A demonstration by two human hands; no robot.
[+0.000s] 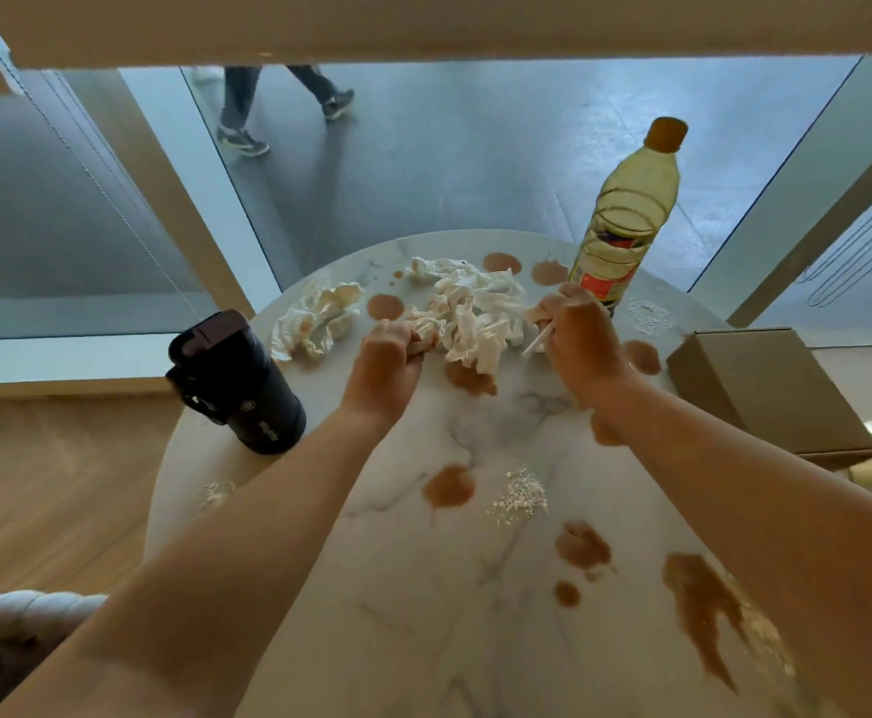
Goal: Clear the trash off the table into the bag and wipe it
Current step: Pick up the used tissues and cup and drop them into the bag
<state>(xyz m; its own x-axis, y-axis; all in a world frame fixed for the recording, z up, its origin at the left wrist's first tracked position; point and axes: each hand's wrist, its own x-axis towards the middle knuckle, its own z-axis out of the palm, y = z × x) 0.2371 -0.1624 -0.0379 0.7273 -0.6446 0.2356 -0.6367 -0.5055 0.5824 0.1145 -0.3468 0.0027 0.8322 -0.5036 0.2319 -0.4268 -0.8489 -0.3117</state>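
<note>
On the round white marble table (pixel 423 588) lies a big heap of crumpled, stained white napkins (pixel 470 308) at the far middle. My left hand (pixel 387 365) grips the near left edge of that heap. My right hand (pixel 576 336) holds a thin white stick (pixel 537 340) and a bit of tissue at the heap's right side. A second crumpled napkin (pixel 314 318) lies apart to the left. Brown spills (pixel 448 487) and white crumbs (pixel 519 494) dot the tabletop. No bag is in view.
A black flask (pixel 237 380) stands at the table's left edge. A yellow drink bottle (pixel 625 220) stands at the far right, just behind my right hand. A brown cardboard box (pixel 765 391) sits at the right edge. Beyond the glass wall a person's legs (pixel 247 106) pass.
</note>
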